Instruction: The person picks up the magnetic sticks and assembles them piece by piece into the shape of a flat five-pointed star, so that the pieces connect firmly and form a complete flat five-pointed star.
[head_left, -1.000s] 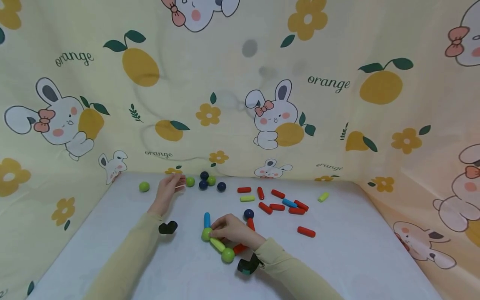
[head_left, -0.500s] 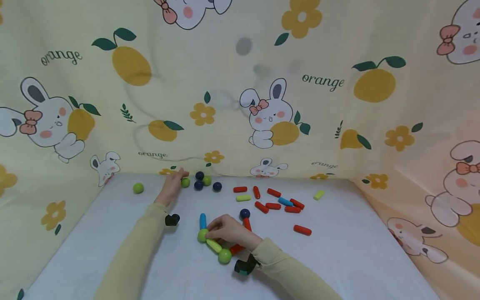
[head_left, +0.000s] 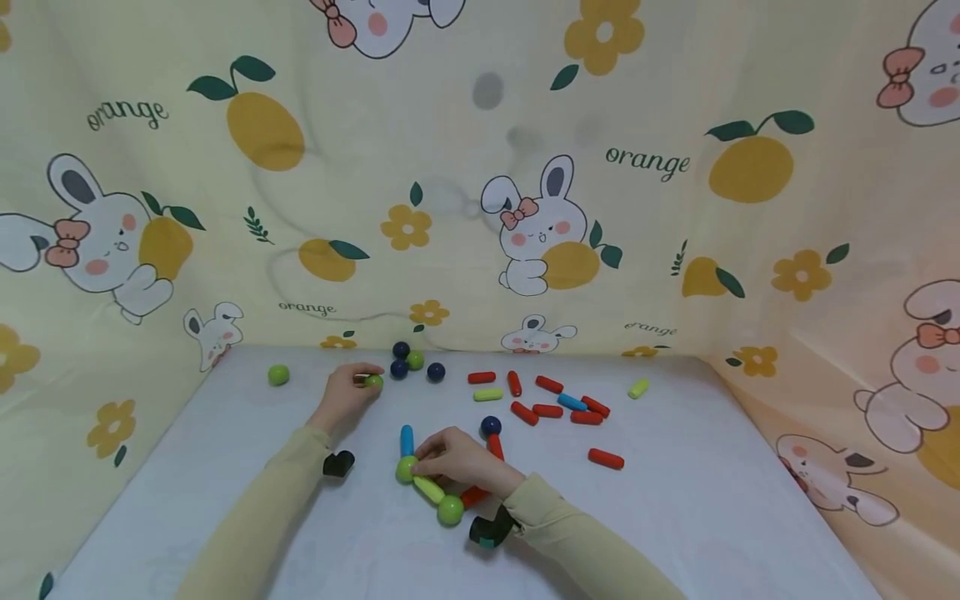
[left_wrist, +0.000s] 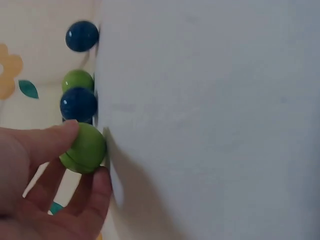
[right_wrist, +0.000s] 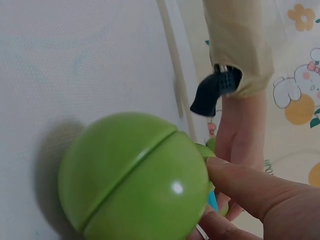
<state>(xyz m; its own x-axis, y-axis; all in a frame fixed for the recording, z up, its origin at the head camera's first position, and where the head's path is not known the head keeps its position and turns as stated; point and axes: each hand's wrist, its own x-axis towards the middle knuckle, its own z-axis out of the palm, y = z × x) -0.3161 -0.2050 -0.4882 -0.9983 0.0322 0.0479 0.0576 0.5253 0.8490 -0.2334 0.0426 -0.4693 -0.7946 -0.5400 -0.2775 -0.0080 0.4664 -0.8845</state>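
My left hand [head_left: 347,398] pinches a green ball [head_left: 372,382] between thumb and fingers near the table's back edge; the left wrist view shows this ball [left_wrist: 86,148] too. My right hand [head_left: 467,462] has its thumb and fingertips at another green ball [head_left: 407,469] of a joined chain. A blue stick [head_left: 407,441] stands behind that ball, and a light green stick [head_left: 428,490] runs from it to a nearer green ball [head_left: 450,510]. Red sticks [head_left: 495,447] and a dark blue ball [head_left: 491,427] lie beyond the right hand, which partly hides them.
Dark blue balls [head_left: 436,372] and a green ball [head_left: 415,360] sit at the back edge, another green ball [head_left: 278,375] at the back left. Several red sticks [head_left: 547,411], a blue stick [head_left: 572,402] and light green sticks [head_left: 488,394] lie at the back right.
My left hand has closed on the green ball at the back and drawn it slightly nearer, away from the dark blue balls. My right hand has stayed at the chain.
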